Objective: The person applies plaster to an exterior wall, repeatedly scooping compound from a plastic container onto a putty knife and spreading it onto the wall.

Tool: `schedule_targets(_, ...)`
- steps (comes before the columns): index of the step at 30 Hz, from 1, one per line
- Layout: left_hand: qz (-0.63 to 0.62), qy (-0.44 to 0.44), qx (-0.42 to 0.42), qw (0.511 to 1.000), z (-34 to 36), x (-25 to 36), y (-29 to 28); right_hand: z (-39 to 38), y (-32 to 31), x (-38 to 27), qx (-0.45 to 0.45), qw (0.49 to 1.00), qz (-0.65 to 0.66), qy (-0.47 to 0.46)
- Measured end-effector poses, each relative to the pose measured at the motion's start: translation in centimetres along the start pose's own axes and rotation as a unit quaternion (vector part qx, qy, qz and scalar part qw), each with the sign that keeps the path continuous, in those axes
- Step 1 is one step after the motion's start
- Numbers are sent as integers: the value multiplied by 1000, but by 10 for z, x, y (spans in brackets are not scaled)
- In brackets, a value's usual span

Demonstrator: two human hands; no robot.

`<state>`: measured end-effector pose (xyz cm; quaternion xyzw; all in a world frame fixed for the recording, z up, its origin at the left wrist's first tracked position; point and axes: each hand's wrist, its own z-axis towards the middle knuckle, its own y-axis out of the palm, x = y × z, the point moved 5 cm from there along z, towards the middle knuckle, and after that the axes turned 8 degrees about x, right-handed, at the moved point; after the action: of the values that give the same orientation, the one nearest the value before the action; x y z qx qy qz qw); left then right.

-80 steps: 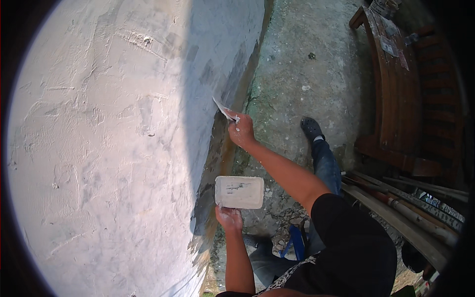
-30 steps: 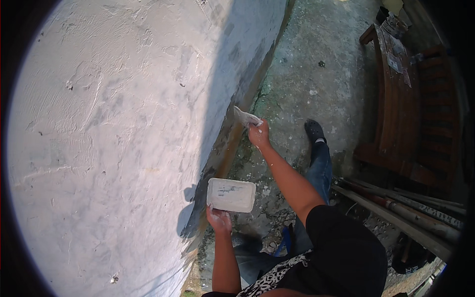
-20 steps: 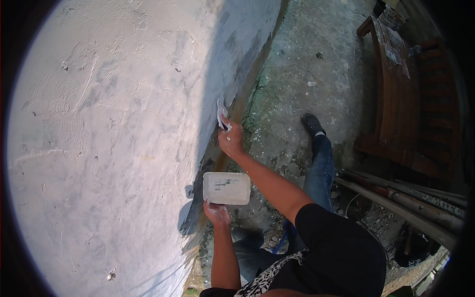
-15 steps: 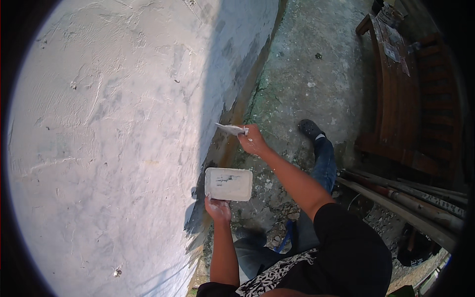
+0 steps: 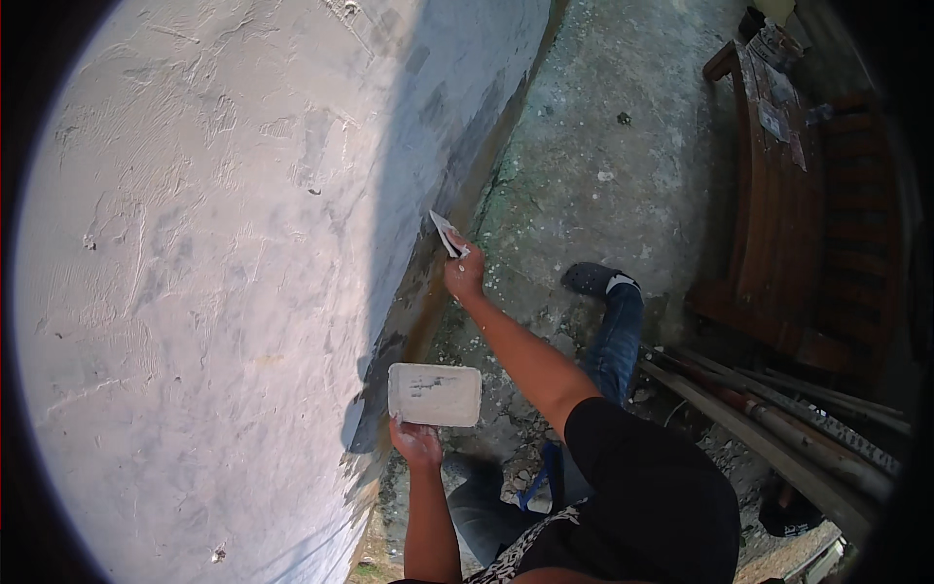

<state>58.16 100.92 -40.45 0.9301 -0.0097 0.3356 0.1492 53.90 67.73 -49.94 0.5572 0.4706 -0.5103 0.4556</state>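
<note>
My right hand (image 5: 465, 275) is closed round a putty knife (image 5: 445, 232) whose pale, smeared blade points up and left. The blade's tip is at the lower edge of the white-coated wall (image 5: 243, 292); whether it touches the wall I cannot tell. Lower down, my left hand (image 5: 416, 443) grips the near edge of a shallow white rectangular tray (image 5: 452, 397). White paste coats the tray's inside, with dark streaks in the middle. Splashes of the same white stick to both hands. The fingers under the tray are partly hidden.
Grey, stained concrete floor (image 5: 603, 175) runs along the wall's foot. A wooden bench (image 5: 769, 224) stands at the right with papers and a bucket (image 5: 775, 44) at its far end. Long boards and poles (image 5: 778, 428) lie at the lower right, beside my leg.
The putty knife has turned, its blade now pointing more upward, and my right hand has shifted slightly left. My left hand and the tray appear lower and further left as the whole view shifts.
</note>
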Motion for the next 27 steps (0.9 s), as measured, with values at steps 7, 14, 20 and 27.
schedule_targets(7,-35,60,32,997,4,15,17,-34,-32,8,-240,962,4,129)
schedule_targets(14,11,59,37,998,7,7,18,62,-20,24,93,959,-25,265)
schedule_targets(20,2,65,52,996,7,17,16,-30,7,1,-126,990,-38,50)
schedule_targets(27,-36,8,26,999,26,-23,53,66,-113,114,-134,978,-148,66)
